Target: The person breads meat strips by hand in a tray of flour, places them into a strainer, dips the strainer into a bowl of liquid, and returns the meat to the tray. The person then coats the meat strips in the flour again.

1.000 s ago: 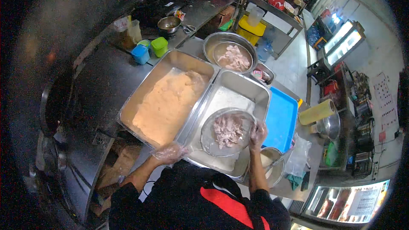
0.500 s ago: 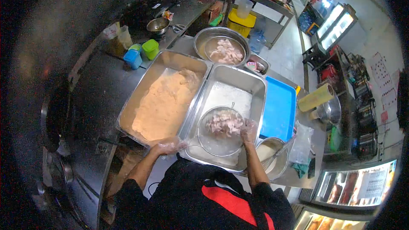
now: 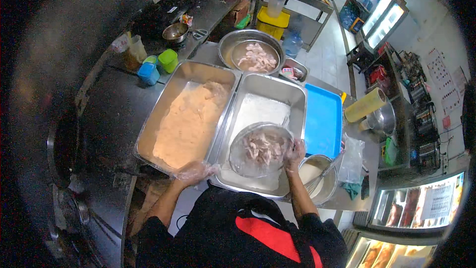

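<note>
A round wire strainer (image 3: 239, 161) with strips of pale raw meat (image 3: 267, 149) in it is held over the steel pan of white flour (image 3: 258, 111). My left hand (image 3: 197, 172), in a clear plastic glove, is closed around the strainer's handle, near the corner between the two pans. At the strainer's right rim, my right hand (image 3: 295, 155), also gloved, has its fingers curled against the edge. Left of the flour stands a second steel pan holding orange-tan breading (image 3: 188, 124). The strainer and meat are smeared by motion.
A blue tray (image 3: 323, 121) lies right of the flour pan. Close by my right forearm stands a pot of pale batter (image 3: 320, 188) with a whisk. Beyond the pans sits a large steel bowl (image 3: 225, 44) with meat in liquid. Blue (image 3: 148, 73) and green containers (image 3: 168, 60) stand at left.
The strainer has shifted and tilted, and the meat in it has moved about. My right hand has moved slightly right with the rim. My left hand stays at the handle.
</note>
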A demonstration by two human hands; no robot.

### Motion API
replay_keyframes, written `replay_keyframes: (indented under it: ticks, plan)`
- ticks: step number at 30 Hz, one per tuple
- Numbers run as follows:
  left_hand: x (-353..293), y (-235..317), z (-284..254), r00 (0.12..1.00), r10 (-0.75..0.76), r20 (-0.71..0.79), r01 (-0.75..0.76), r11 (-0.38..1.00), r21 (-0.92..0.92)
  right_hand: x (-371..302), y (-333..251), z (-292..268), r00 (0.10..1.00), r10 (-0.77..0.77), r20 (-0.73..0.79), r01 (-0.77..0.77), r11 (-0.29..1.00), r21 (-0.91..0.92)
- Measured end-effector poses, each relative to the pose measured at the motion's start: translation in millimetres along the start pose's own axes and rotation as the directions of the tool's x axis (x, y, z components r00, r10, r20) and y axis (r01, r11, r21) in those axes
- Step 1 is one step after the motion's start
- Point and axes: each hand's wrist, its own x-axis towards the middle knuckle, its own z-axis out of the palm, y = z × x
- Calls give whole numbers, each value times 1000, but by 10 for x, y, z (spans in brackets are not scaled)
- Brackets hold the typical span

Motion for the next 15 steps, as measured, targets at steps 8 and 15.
replay_keyframes:
  ticks: [8,15]
  plan:
    - [19,-185,129,971,-182,157,194,979,-66,-170,186,109,940,239,242,-289,937,195]
    - [98,140,22,970,-230,83,235,970,-63,-263,554,264,945,239,223,-227,971,-78]
